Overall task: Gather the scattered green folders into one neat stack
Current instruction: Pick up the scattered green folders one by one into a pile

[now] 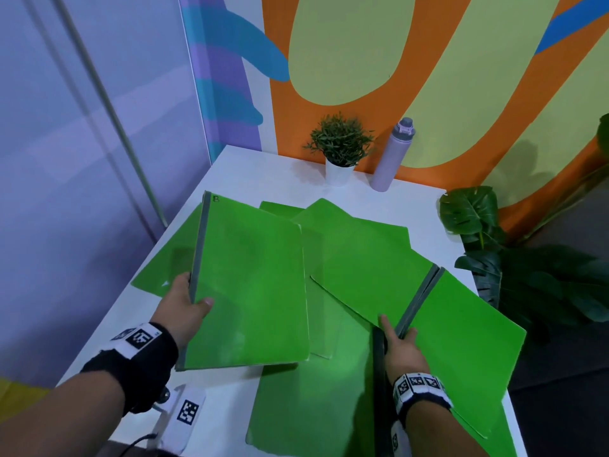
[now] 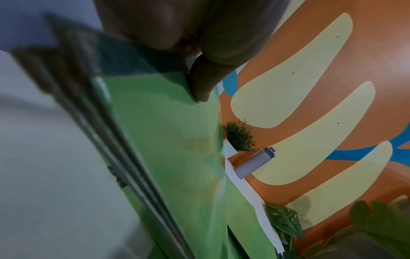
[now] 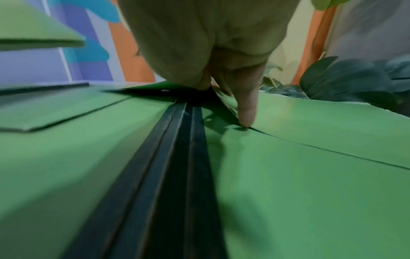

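While several green folders (image 1: 349,258) lie fanned and overlapping on the white table (image 1: 250,173), stacking appears only begun. Left hand (image 1: 184,308) pinches a lifted folder bundle (image 1: 253,285) at its grey spine, thumb on the cover. Right hand (image 1: 400,349) grips the spine of another folder (image 1: 461,331) overhanging the table's right edge. Potted plant (image 1: 339,143) and bottle (image 1: 390,156) stand at the rear, against a painted wall (image 1: 461,77).

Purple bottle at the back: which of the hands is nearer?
Right, by a small margin. The right hand is in front of the purple bottle, nearly in line; the left hand is in front too, but well off to its left.
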Available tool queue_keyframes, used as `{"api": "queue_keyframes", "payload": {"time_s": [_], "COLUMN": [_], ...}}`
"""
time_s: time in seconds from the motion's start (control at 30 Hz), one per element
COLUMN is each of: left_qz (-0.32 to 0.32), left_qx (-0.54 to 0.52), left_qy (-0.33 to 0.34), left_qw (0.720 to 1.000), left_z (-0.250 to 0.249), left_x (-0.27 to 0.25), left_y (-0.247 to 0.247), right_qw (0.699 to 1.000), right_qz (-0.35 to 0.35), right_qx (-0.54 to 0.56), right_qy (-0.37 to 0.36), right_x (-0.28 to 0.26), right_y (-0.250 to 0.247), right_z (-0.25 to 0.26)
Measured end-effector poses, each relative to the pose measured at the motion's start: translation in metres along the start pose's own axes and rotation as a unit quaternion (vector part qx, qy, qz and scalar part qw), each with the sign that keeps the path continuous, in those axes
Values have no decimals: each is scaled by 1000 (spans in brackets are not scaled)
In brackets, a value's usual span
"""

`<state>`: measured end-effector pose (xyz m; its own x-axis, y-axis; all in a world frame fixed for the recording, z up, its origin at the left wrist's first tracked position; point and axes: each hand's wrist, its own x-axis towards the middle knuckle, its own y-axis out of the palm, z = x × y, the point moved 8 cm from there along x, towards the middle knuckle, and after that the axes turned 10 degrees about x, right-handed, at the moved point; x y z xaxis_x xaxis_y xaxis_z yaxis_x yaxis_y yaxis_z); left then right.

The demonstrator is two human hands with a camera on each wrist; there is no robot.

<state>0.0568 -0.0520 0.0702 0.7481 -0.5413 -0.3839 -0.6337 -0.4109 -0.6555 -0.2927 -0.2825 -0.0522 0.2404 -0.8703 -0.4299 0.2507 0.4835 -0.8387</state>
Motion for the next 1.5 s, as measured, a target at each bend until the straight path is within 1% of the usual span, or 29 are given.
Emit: {"api": "queue_keyframes", "payload": {"time_s": [0.03,0.1,0.13,0.2,0.23,0.27,0.3,0.37,0.43,0.5,0.6,0.73,0.8,0.87,0.97,1.0,1.03,1.1,1.13,1.17,1.2,1.27,1.3,1.37,1.43,1.5], "left_qz": [-7,-26,-34,-41,-40,-37,-34,-35,-32,-28,-31,9,22,16,-12,-20,-21,7,32,59,81,114,126,145,152,147], "left_qx": [-4,-15,-20,-19,-21,-25,-27,-32,-48,-63,-93,-119,-96,-91,-117,-122,-127,-149,-166,-187,-208,-237,-238,-212,-167,-111], "left_qy": [9,40,56,78,83,87,87,86,93,95,87,73,48,28,29,41,62,114,138,158,171,195,204,213,200,169], "left_qw": [1000,999,998,996,995,995,995,995,994,993,991,990,994,995,993,992,990,982,976,968,960,945,941,943,953,968], "left_z": [0,-6,-10,-19,-22,-26,-29,-35,-43,-50,-54,-53,-39,-29,-28,-30,-32,-42,-49,-57,-65,-82,-90,-98,-95,-80], "left_x": [2,4,4,5,7,8,10,15,19,22,28,21,19,21,22,23,23,22,21,19,17,16,17,25,35,45], "left_y": [-2,-7,-9,-11,-10,-8,-6,-1,6,12,19,33,43,48,45,42,41,40,40,41,41,41,42,49,62,77], "right_qw": [999,991,981,953,935,915,896,865,843,839,851,832,837,851,881,897,915,941,949,946,927,872,852,830,826,827], "right_qz": [-33,-122,-170,-252,-292,-332,-365,-397,-389,-336,-242,-176,-122,-49,37,42,30,-27,-37,-25,-6,10,9,-4,-18,-40], "right_qx": [11,52,89,168,197,211,211,178,122,81,57,60,49,21,0,13,43,136,195,272,357,487,523,557,563,560], "right_qy": [-14,-24,-20,-25,-49,-88,-139,-250,-352,-420,-462,-522,-531,-523,-472,-440,-399,-308,-244,-172,-113,-40,-22,-16,-8,4], "right_x": [-2,-7,-10,-18,-24,-33,-44,-66,-89,-107,-128,-154,-155,-153,-142,-134,-121,-91,-76,-63,-53,-41,-40,-40,-40,-39], "right_y": [-12,-46,-64,-98,-114,-129,-141,-151,-143,-119,-74,-28,-8,7,12,7,-2,-25,-35,-41,-46,-57,-64,-76,-80,-79], "right_z": [4,9,11,20,31,45,63,103,140,169,192,197,195,194,186,181,174,158,146,134,123,106,101,96,93,89]}}
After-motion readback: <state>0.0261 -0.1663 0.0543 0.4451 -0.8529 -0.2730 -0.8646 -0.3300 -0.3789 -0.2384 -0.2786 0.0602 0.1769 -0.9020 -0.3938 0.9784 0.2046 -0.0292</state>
